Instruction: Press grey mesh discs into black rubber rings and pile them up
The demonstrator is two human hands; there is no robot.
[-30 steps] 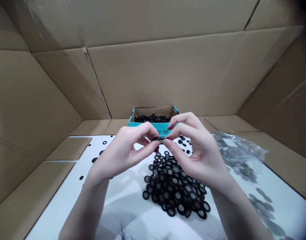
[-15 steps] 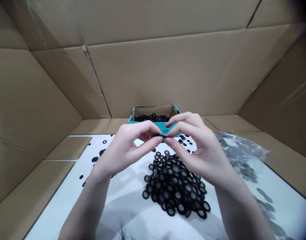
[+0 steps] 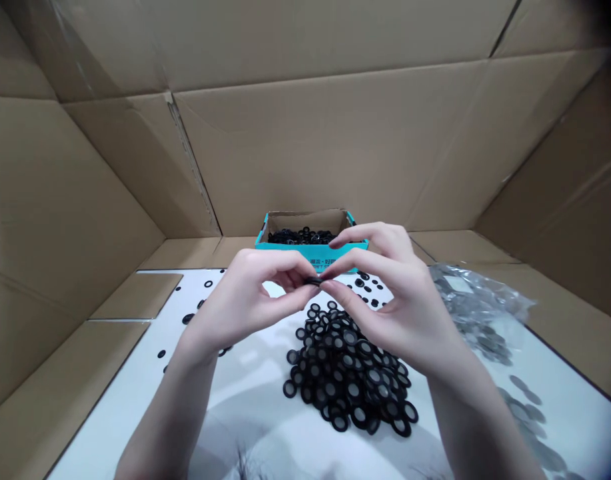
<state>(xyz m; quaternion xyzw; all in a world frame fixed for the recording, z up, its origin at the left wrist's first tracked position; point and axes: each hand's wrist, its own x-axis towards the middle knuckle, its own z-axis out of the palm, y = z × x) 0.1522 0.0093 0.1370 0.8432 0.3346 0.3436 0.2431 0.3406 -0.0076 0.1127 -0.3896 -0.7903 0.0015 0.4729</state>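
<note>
— In the cardboard enclosure (image 3: 325,133), white tabletop (image 3: 255,400) below. What do I have around me?
— Teal box (image 3: 311,257) of black rings (image 3: 301,236) ahead, clear bag (image 3: 478,300) of grey discs (image 3: 488,343) right, loose pile (image 3: 345,380) below.
— Hands?
— Left hand (image 3: 245,300) and right hand (image 3: 390,300) half-curled, fingertips (image 3: 319,284) pinching one ring (image 3: 312,281), mostly hidden from me.

A white board (image 3: 250,413) with faint grey printed shading forms the work surface. At its centre sits a heap of black rubber washers (image 3: 345,380) with grey centres, and stray washers (image 3: 188,319) lie at 10 o'clock. At 2 o'clock rests a clear plastic bag (image 3: 478,307) of grey discs, apparently metal, with loose grey discs (image 3: 530,417) at 4 o'clock.
</note>
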